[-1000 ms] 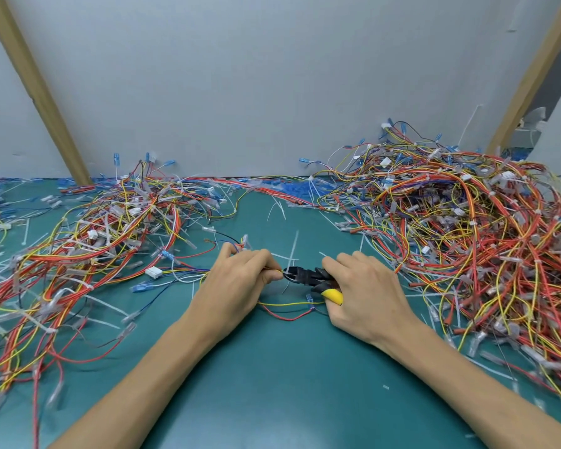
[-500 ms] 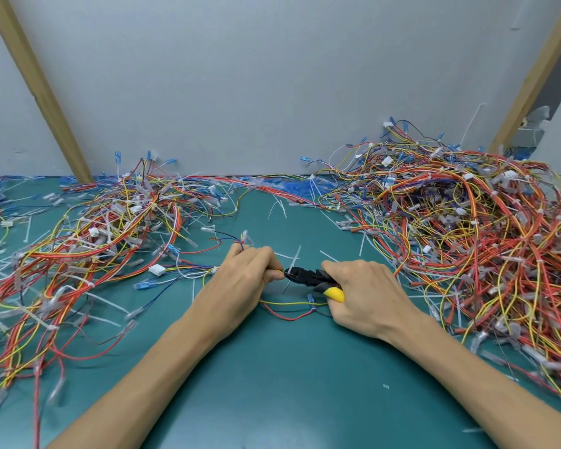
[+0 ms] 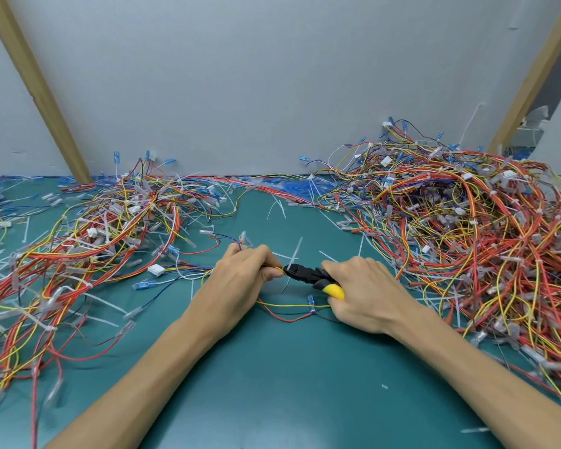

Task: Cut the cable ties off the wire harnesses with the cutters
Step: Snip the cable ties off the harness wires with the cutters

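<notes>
A grey wall (image 3: pixel 272 76) with two slanted wooden battens (image 3: pixel 36 85) backs a green mat (image 3: pixel 272 384). The biggest thing on the mat is a tall heap of red, yellow and orange wire harnesses (image 3: pixel 467 238) on the right; a flatter tangle (image 3: pixel 94 247) spreads across the left. Between them, both forearms reach in. The left hand (image 3: pixel 237 280) is curled, pinching a thin harness (image 3: pixel 289 306) whose yellow and red wires loop on the mat under both hands. The right hand (image 3: pixel 366 293) is wrapped round the yellow handle of the cutters (image 3: pixel 308 275), their black nose just beside the left fingertips. A white cable tie (image 3: pixel 294 254) crosses at the nose; whether the blades bite it cannot be told.
</notes>
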A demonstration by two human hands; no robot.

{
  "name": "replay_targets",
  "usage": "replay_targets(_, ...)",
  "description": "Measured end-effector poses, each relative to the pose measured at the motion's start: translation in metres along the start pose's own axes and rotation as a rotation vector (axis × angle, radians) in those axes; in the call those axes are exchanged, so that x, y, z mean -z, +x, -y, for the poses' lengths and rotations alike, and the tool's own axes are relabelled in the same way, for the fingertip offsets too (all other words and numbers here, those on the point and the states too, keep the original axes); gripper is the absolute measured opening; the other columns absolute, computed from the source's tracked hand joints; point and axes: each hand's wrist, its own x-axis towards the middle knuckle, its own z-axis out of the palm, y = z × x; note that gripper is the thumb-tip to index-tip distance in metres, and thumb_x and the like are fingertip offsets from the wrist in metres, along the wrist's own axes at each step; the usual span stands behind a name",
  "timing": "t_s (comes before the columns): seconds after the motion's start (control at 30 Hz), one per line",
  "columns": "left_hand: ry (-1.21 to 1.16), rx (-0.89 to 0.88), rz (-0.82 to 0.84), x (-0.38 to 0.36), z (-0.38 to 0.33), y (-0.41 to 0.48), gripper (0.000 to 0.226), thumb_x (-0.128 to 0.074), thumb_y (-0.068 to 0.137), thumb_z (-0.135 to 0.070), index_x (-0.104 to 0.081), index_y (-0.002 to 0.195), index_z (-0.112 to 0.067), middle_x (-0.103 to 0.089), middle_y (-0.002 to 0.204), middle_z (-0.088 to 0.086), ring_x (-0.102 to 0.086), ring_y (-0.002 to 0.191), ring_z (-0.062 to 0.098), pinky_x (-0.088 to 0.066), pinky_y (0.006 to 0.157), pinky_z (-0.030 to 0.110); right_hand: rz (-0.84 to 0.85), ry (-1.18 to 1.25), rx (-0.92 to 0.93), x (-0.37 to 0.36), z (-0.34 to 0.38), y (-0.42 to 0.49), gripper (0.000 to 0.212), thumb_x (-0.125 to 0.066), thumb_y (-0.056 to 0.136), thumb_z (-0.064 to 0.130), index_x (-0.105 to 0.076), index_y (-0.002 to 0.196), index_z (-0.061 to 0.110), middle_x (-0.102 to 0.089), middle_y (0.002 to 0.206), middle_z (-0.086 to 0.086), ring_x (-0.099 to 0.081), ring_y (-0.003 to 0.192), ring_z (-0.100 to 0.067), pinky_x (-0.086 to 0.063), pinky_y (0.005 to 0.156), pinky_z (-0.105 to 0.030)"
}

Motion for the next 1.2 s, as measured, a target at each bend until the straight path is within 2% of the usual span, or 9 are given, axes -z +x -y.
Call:
replay_targets(0.13,-0.019,-0.026,-0.007,0.003,-0.005,0.0,0.036,-0.046,0.094,-0.04,-0.066,0.091,-0.011,-0.054,0.079,-0.02,-0.044,0.078,0.026,-0.045,0.068,0.04,0.015,0.029,0.002,0.002,0.0,-0.001,0.014,-0.053,0.078,0.024,-0.04,0.075,0.018,-0.041,0.061,-0.008,-0.038,0.06,-0.034,-0.028,0.056,-0.038)
replay_targets(0.33,-0.009,-0.028,-0.002,0.001,-0.001,-0.001,0.011,-0.063,0.095,-0.023,-0.066,0.092,-0.014,-0.046,0.073,-0.031,-0.045,0.078,0.026,-0.047,0.068,0.044,-0.023,0.058,-0.006,-0.002,-0.002,-0.001,0.014,-0.053,0.075,0.025,-0.04,0.075,0.019,-0.042,0.059,-0.006,-0.041,0.06,-0.034,-0.028,0.055,-0.038)
replay_targets(0.47,0.014,-0.03,0.004,0.002,0.0,0.0,0.013,-0.063,0.096,-0.023,-0.067,0.092,-0.011,-0.059,0.077,-0.017,-0.047,0.077,0.029,-0.045,0.072,0.041,-0.112,0.07,-0.016,-0.008,-0.002,-0.005,0.016,-0.055,0.074,0.028,-0.04,0.077,0.021,-0.049,0.063,0.0,-0.046,0.065,-0.036,-0.031,0.053,-0.038)
replay_targets(0.6,0.084,-0.075,-0.018,0.005,0.002,0.001,0.017,-0.055,0.096,-0.024,-0.068,0.098,-0.013,-0.073,0.088,-0.009,-0.061,0.076,0.022,-0.037,0.077,0.036,-0.303,0.099,-0.026,-0.011,-0.002,-0.012,0.019,-0.057,0.068,0.031,-0.046,0.082,0.024,-0.046,0.069,0.009,-0.043,0.066,-0.022,-0.029,0.053,-0.033)
replay_targets(0.77,0.14,-0.075,-0.026,0.007,0.007,0.002,0.022,-0.051,0.1,-0.022,-0.07,0.109,-0.027,-0.066,0.092,-0.011,-0.055,0.072,0.019,-0.03,0.071,0.029,-0.51,0.266,-0.071,-0.007,-0.006,-0.011,0.03,-0.068,0.07,0.026,-0.057,0.096,0.017,-0.053,0.1,0.005,-0.049,0.096,-0.02,-0.045,0.077,-0.035)
replay_targets(0.87,0.164,-0.071,-0.044,0.007,0.013,0.003,0.02,-0.057,0.101,-0.019,-0.069,0.11,-0.032,-0.063,0.091,-0.012,-0.049,0.07,0.018,-0.029,0.07,0.029,-0.668,0.266,-0.056,-0.001,-0.006,-0.013,0.032,-0.069,0.072,0.026,-0.06,0.1,0.014,-0.05,0.118,-0.002,-0.044,0.11,-0.022,-0.041,0.092,-0.032)
replay_targets(0.93,0.167,-0.052,-0.07,0.009,0.018,0.003,0.02,-0.057,0.101,-0.019,-0.069,0.11,-0.032,-0.063,0.093,-0.012,-0.051,0.07,0.017,-0.028,0.07,0.029,-0.733,0.243,0.001,0.003,-0.004,-0.015,0.031,-0.069,0.071,0.025,-0.061,0.098,0.012,-0.05,0.12,-0.004,-0.045,0.109,-0.024,-0.04,0.092,-0.031)
replay_targets(1.03,0.152,-0.008,-0.132,0.01,0.024,0.004,0.019,-0.057,0.101,-0.018,-0.07,0.108,-0.03,-0.062,0.091,-0.013,-0.051,0.069,0.018,-0.027,0.071,0.029,-0.71,0.256,0.13,0.006,0.004,-0.018,0.026,-0.067,0.069,0.021,-0.064,0.093,0.01,-0.053,0.109,-0.001,-0.052,0.097,-0.025,-0.046,0.081,-0.037)
replay_targets(1.2,0.089,0.051,-0.236,0.01,0.025,0.006,0.015,-0.056,0.099,-0.021,-0.068,0.103,-0.03,-0.057,0.086,-0.016,-0.051,0.068,0.013,-0.035,0.075,0.036,-0.374,0.263,0.318,0.004,0.014,-0.019,0.035,-0.074,0.074,0.021,-0.065,0.107,0.017,-0.061,0.1,0.006,-0.057,0.089,-0.021,-0.049,0.077,-0.038)
